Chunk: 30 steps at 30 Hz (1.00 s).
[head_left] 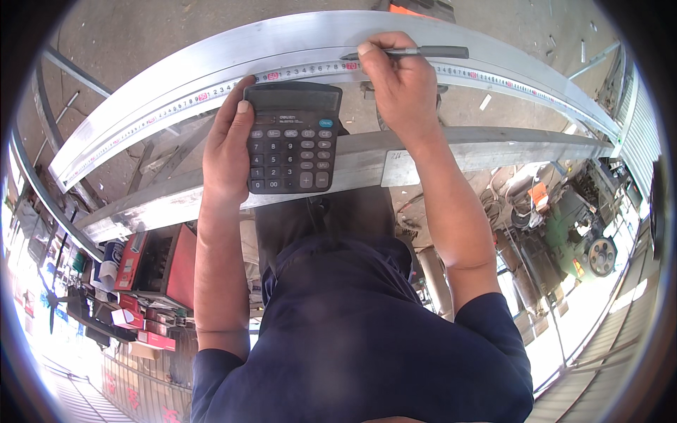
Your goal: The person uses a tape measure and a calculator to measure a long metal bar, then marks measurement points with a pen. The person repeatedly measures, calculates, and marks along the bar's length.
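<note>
My left hand [227, 148] grips a black desk calculator [296, 144] by its left side, with the thumb on its upper left corner. The calculator's keys face up and its screen looks blank. Between the thumb and fingers of my right hand [403, 88] is a dark marker pen [446, 52], lying nearly level. Its tip points left, at the face of a long silvery metal bar [233, 51], just above a red mark on the tape measure [310, 69]. That tape runs lengthwise along the bar's near edge. The fingertips of my left hand reach the tape's edge.
A second grey metal beam [486, 141] crosses nearer to me, under my forearms. On the left stands a red machine [176, 264] with small red boxes [151, 331] beside it. Green wheeled equipment [578, 243] and cables lie at right. Something orange [409, 10] is beyond the bar.
</note>
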Available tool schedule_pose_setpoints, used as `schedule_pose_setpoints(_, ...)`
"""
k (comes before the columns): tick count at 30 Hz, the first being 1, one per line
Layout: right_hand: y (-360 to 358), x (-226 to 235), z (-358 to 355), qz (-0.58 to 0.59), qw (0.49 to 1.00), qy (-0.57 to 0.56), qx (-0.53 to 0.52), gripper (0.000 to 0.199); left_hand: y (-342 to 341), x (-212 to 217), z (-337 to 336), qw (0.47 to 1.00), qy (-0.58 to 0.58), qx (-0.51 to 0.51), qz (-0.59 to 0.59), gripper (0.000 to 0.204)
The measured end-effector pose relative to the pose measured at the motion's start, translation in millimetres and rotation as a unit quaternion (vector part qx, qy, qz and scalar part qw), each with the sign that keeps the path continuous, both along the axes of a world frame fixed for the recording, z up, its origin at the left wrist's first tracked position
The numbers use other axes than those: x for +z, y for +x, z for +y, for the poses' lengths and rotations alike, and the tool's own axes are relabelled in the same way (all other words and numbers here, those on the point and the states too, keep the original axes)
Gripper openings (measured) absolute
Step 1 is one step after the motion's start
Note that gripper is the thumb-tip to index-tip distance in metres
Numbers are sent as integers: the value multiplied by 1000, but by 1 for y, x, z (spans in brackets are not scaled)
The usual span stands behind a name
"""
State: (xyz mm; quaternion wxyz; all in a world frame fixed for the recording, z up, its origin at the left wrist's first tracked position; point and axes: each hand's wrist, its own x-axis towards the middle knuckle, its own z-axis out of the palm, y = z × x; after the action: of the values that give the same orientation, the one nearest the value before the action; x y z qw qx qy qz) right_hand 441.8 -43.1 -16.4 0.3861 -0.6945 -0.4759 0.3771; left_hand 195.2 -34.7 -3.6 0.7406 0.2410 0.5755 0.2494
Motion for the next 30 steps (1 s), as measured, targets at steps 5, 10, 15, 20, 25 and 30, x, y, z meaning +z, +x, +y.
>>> schedule_pose_setpoints(5,1,1,-1,6,1000,-19,-9,21,0,-2,1,1000,1,-5,-6,51)
schedule_pose_setpoints(10,2,2,0,4,1000,-23,-11,20,1,-1,1,1000,-6,-2,-19,51)
schedule_pose_setpoints(15,1,2,-1,12,1000,-18,-3,19,0,-1,0,1000,7,-13,6,51)
schedule_pose_setpoints(20,0,4,-1,6,1000,-26,3,18,-1,-1,0,1000,-1,6,-4,50)
schedule_pose_setpoints(25,0,4,-1,1,1000,-26,3,18,0,-1,-1,1000,-5,15,-10,50)
schedule_pose_setpoints(30,0,4,-1,-5,1000,-23,5,18,0,-2,-1,1000,2,-2,2,51)
